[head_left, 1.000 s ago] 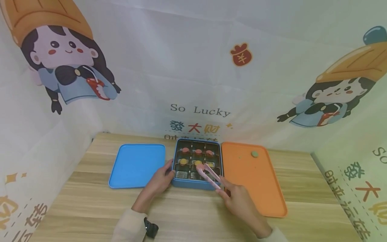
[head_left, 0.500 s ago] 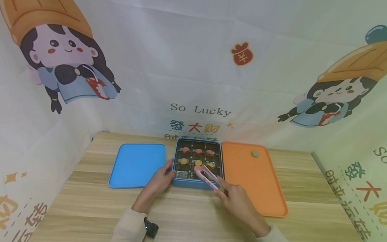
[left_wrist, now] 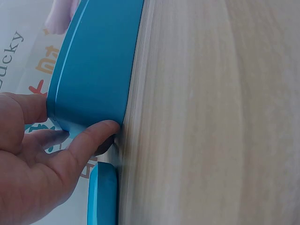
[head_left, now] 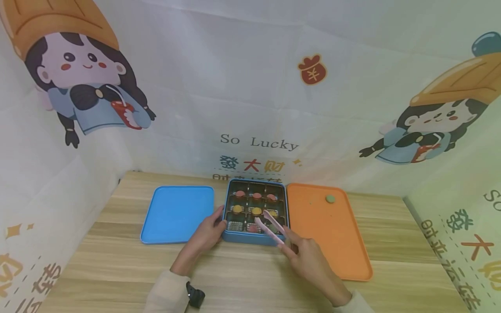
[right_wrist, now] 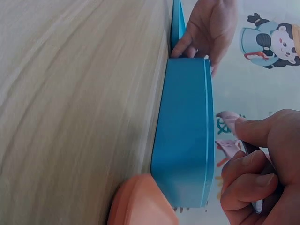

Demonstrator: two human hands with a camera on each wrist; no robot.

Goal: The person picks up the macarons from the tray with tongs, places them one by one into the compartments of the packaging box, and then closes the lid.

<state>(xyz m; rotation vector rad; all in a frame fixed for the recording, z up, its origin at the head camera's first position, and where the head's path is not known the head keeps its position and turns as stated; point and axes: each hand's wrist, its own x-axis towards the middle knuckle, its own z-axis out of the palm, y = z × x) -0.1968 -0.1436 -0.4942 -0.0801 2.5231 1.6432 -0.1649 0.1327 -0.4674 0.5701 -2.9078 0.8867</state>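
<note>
A blue box (head_left: 250,238) with a black compartment insert stands on the table. My left hand (head_left: 209,228) grips its near left corner, one digit at the rim and another low on the side, as the left wrist view shows. Pale pink tongs (head_left: 270,230) are in my right hand (head_left: 311,258), their tips spread apart over the front compartments with nothing between them. A small round pink piece (head_left: 253,228) lies in the front middle compartment. Yellow pieces (head_left: 237,209) occupy the middle row and pink pieces (head_left: 256,196) the back row. Something greenish (head_left: 272,227) sits front right, partly behind the tongs.
Left of the box lies a blue lid (head_left: 178,215). An orange tray (head_left: 328,230) lies right beside the box, with one round green piece (head_left: 330,199) near its far edge. A printed cloth (head_left: 258,108) hangs behind the wooden table (head_left: 242,278).
The pink piece held in the tongs has come down into the front middle compartment, and the tongs' tips have parted from it. My left hand has stayed at the box.
</note>
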